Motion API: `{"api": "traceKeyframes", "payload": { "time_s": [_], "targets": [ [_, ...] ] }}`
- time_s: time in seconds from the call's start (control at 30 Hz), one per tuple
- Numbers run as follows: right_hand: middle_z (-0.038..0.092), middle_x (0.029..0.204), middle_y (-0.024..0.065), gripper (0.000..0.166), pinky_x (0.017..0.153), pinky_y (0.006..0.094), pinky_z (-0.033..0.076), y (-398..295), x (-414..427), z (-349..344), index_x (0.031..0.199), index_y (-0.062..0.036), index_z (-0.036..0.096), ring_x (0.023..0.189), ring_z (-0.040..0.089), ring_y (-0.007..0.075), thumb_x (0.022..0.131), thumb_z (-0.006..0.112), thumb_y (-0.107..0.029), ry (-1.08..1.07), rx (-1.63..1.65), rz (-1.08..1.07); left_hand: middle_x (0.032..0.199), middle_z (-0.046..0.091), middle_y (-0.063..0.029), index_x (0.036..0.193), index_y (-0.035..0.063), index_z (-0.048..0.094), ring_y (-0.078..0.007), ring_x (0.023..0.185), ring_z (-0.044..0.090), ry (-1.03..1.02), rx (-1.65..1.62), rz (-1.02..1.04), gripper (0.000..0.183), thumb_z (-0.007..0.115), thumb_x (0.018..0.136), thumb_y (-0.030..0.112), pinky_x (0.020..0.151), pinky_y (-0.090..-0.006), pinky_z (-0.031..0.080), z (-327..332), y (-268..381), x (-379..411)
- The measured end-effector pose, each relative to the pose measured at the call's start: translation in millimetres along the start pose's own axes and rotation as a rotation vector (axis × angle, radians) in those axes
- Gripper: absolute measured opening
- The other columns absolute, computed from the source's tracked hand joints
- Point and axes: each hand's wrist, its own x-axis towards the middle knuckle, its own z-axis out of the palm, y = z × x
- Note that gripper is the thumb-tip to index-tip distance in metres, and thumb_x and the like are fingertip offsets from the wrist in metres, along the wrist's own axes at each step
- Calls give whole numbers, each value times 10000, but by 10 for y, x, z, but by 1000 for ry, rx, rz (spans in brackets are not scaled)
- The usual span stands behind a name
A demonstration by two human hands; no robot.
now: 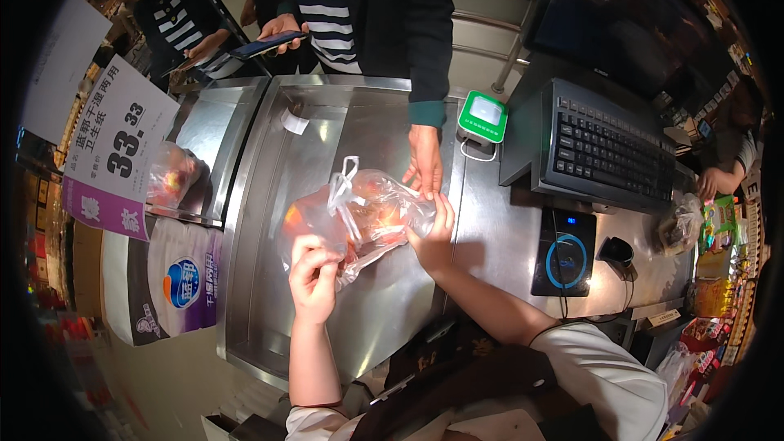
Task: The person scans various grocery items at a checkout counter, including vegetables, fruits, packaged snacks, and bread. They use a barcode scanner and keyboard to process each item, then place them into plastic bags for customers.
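A clear plastic bag (380, 202) of red and yellow fruit lies on the stainless steel counter (392, 331). White strips (344, 193) stand up in a loop from its top. My left hand (313, 272) pinches the bag's near left side between thumb and curled fingers. At the bag's right end, my right hand (433, 239) grips the plastic with thumb and fingertips. Another person's hand (425, 156) reaches down from the far side to that same end, its fingertips close to mine. Whether the two hands touch is not clear.
A phone (267, 46) is in the other person's other hand. Right of the counter's tray stand a green-topped payment device (484, 115), a keyboard (612, 147), a monitor (625, 18) and a black scanner pad (563, 251). A price sign (116, 147) and tissue packs (177, 282) line the left.
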Motion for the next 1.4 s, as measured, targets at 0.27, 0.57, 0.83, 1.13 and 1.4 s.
{"api": "traceKeyframes", "payload": {
  "time_s": [0.27,0.57,0.83,1.13,1.4],
  "targets": [
    [625,847,29,183,732,250,456,-344,828,-181,1000,12,607,796,566,100,888,590,-132,-458,790,279,1229,467,-96,1119,38,490,-126,684,527,274,68,-135,218,515,902,55,558,-229,437,-14,-435,10],
    [575,915,30,230,635,231,446,983,238,-1404,1083,-51,538,723,559,107,861,598,-51,400,351,224,1284,458,-73,1235,41,460,-76,700,460,327,295,-148,339,528,914,126,550,-203,384,-131,-444,-98],
    [617,962,117,547,825,339,434,2429,816,-4035,1163,21,539,921,596,226,888,499,-451,639,352,802,1313,424,-91,1260,44,442,-134,886,503,390,265,-116,362,525,910,86,656,-254,470,-173,-340,-270],
    [586,687,-35,88,527,203,394,241,316,-1904,807,-21,682,593,499,50,780,715,-98,-513,377,264,1348,355,-130,1259,36,431,-210,1167,452,411,274,-165,432,485,847,-83,858,-317,491,-203,-262,-659],
    [644,818,50,160,681,351,511,-1287,230,339,914,-104,658,793,626,245,811,593,-208,-835,-295,-626,1344,345,-154,1268,8,423,-227,1112,502,370,350,-60,422,501,858,-51,863,-331,507,-60,-204,-709]
  ]
}}
